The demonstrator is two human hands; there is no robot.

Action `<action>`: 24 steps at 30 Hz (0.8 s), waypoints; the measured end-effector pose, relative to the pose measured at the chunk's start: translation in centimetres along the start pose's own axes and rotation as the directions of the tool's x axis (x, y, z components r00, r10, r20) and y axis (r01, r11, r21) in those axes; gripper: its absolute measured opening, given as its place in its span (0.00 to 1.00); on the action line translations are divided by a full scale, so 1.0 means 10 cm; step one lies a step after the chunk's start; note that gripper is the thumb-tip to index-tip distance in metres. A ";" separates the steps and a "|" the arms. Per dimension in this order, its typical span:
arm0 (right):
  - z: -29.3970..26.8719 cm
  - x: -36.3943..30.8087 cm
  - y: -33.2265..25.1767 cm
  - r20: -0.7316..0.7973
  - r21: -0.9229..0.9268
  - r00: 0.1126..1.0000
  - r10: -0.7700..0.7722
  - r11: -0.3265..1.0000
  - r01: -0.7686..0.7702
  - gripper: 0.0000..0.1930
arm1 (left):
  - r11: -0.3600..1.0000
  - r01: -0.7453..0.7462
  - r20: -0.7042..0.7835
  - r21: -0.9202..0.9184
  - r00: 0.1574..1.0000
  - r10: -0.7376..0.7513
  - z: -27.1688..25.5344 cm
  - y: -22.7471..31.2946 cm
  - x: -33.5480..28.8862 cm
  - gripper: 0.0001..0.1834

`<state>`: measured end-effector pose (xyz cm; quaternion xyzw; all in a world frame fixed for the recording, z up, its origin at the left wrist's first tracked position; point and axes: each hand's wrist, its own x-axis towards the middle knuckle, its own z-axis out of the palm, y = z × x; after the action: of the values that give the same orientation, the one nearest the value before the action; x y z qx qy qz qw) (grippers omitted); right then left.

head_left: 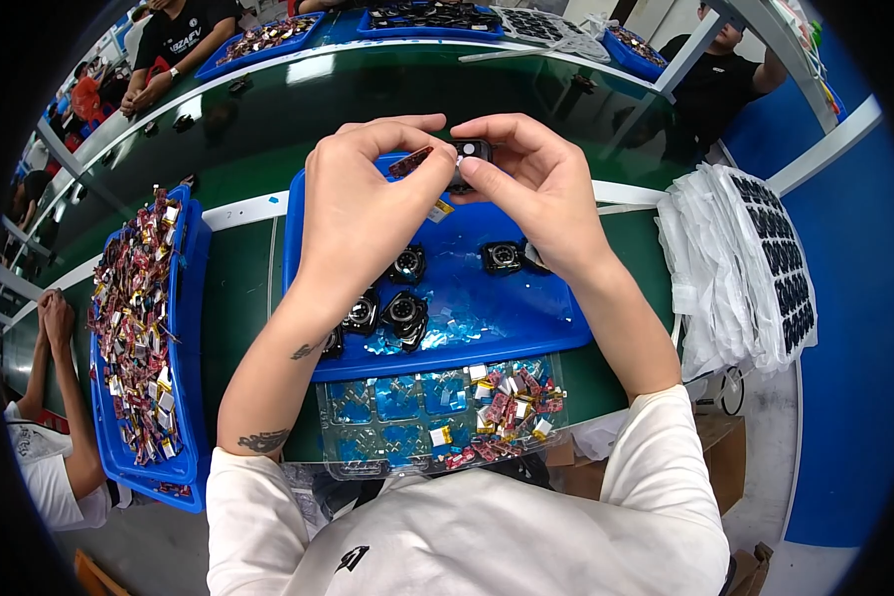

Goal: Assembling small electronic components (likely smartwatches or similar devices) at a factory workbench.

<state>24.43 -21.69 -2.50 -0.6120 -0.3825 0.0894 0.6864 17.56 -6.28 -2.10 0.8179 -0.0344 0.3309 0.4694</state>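
Note:
Both my hands are raised over the far edge of a blue tray (526,345). Between thumb and fingers, my left hand (358,204) pinches a small red circuit board (410,163); a small silver-and-yellow battery (439,211) shows just below that hand. My right hand (546,189) grips a small black watch-like case (475,150), its thumb pressed near a white spot on it. The fingertips of both hands meet at the case, so the contact point is partly hidden. In the tray lie several black round-faced cases (405,310), with another case (502,257) nearer my right forearm.
A clear compartment tray (333,465) with boards and batteries sits nearest me. At left stands a blue bin (194,298) heaped with red boards. Stacked white-wrapped trays (705,268) of black parts rise at right. Beyond runs a green conveyor (368,94); other people sit around it.

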 end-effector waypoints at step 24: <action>-0.11 0.05 0.01 -0.210 0.106 0.977 -0.024 0.993 0.047 0.09 | 0.920 -0.272 -0.046 0.282 0.954 0.296 -0.03 0.12 -0.03 0.07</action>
<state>25.49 -22.24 -2.39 -0.5724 -0.3137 0.0335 0.7569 16.72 -6.84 -1.28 0.8457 -0.0863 0.4325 0.3006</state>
